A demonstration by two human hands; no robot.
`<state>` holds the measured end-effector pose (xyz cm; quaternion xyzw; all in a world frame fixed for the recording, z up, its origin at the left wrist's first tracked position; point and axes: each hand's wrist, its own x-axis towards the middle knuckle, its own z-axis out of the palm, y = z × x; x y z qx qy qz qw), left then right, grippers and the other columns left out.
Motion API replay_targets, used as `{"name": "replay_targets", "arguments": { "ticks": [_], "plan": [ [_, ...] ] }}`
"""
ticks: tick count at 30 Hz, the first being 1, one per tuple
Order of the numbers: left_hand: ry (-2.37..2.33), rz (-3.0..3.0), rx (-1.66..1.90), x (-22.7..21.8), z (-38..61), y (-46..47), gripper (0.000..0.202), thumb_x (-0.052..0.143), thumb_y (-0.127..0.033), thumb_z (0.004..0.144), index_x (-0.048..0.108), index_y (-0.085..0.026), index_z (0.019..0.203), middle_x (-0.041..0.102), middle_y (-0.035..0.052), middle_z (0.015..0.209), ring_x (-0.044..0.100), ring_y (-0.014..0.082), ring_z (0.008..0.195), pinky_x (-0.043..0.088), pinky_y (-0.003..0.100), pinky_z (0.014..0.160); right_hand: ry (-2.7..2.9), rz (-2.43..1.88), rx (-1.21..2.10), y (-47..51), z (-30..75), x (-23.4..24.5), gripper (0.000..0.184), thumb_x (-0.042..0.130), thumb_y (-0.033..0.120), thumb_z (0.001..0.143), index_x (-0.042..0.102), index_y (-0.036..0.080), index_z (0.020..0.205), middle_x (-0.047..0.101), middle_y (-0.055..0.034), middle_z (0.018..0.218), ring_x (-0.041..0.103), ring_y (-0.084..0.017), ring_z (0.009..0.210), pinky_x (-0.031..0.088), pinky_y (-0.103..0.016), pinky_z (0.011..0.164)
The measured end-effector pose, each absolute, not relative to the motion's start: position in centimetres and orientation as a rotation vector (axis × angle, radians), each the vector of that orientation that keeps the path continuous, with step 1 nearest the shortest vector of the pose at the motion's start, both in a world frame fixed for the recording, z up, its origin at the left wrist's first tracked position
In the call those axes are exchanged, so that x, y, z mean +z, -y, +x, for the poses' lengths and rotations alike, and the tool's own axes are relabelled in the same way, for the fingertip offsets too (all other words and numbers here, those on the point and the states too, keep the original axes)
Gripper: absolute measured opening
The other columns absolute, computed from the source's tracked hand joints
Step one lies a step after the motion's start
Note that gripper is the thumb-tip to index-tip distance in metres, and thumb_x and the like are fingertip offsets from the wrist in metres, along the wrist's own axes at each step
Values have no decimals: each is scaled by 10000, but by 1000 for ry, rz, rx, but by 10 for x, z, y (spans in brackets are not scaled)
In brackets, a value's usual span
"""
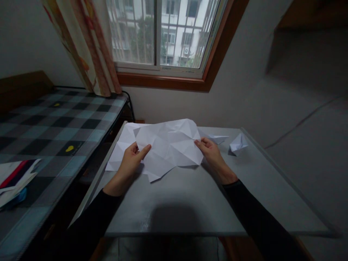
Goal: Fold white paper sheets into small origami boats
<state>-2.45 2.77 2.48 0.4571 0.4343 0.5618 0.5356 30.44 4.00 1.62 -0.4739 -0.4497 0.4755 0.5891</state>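
Note:
A creased sheet of white paper [170,146] is stretched between my two hands, tilted above the table. My left hand [133,157] pinches its left edge, thumb on top and the fingers behind. At the right edge, my right hand [209,150] grips the same sheet between thumb and fingers. Fold lines cross the sheet in triangles, and its lower edge is uneven. Behind it on the left lies another creased white paper [118,154], partly hidden. Two folded paper pieces sit past my right hand: a flat pointed one [219,138] and an upright pointed one [238,144].
The light grey table [174,203] has a raised rim along its right side. To the left stands a bed with a checked cover [81,123], papers [16,177] lying on it. A curtain [87,47] hangs beside the window [174,32] behind the table.

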Motion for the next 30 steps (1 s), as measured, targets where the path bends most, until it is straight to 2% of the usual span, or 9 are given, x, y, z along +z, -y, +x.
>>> {"name": "replay_targets", "arguments": {
  "ticks": [4,8,11,17,20,23,26,28,30],
  "plan": [
    [-1182,1048,1295,32,-56,-10,677,1018,-620,671,780,-166,1112,834,86,1034,784,254,872,615,314,717,1102,-1139,1171,-50,304,14,615,1023,679,632,657,243,866,785,-12,755,704,-197,608,526,-289,535],
    [-1404,1114,1313,32,-88,11,573,940,-705,721,714,-199,868,720,1,750,657,181,617,513,274,567,1262,-1220,1124,-72,281,22,612,914,772,713,673,244,909,709,16,658,582,-156,495,382,-258,466],
    [-1603,1242,1236,30,-114,26,571,805,-747,834,626,-218,712,645,-13,625,562,157,537,426,272,540,1547,-1322,881,-104,257,35,527,824,734,838,728,219,899,567,56,545,436,-121,460,239,-257,474],
    [-2267,1633,957,42,-144,48,573,603,-703,998,648,-233,673,615,-1,582,581,202,578,327,317,587,1920,-1265,640,-181,199,52,598,773,768,878,722,188,739,576,27,612,447,-120,562,266,-290,554],
    [-2397,1913,978,50,-138,45,471,604,-632,1035,688,-238,791,684,17,701,643,227,662,372,329,629,2079,-1244,616,-207,172,49,633,731,800,915,737,189,748,635,1,663,499,-136,595,299,-300,578],
    [-1856,2499,886,47,-121,29,381,605,-569,1063,756,-220,1093,809,107,1148,745,308,1089,541,408,938,2198,-1279,517,-221,149,44,599,718,775,962,781,194,831,730,-44,770,577,-165,651,358,-308,625],
    [-1543,2719,649,29,-104,11,601,654,-612,1040,664,-184,1462,630,169,1623,607,361,1471,445,514,1262,2162,-1386,281,-221,132,42,502,693,681,1038,803,195,980,782,-99,915,652,-223,776,452,-339,732],
    [-1599,2720,510,12,-96,3,641,614,-598,1068,615,-179,1553,535,181,1721,523,388,1572,361,600,1335,2060,-1416,73,-213,125,42,405,659,570,1089,791,187,1107,784,-141,1038,685,-283,939,505,-404,888],
    [-1690,2674,420,-4,-92,-1,683,566,-604,1094,568,-171,1622,496,187,1751,458,403,1629,334,644,1348,1994,-1323,-101,-197,121,41,306,609,431,1118,763,182,1206,759,-178,1198,665,-337,1148,484,-493,1066]
  ]
}}
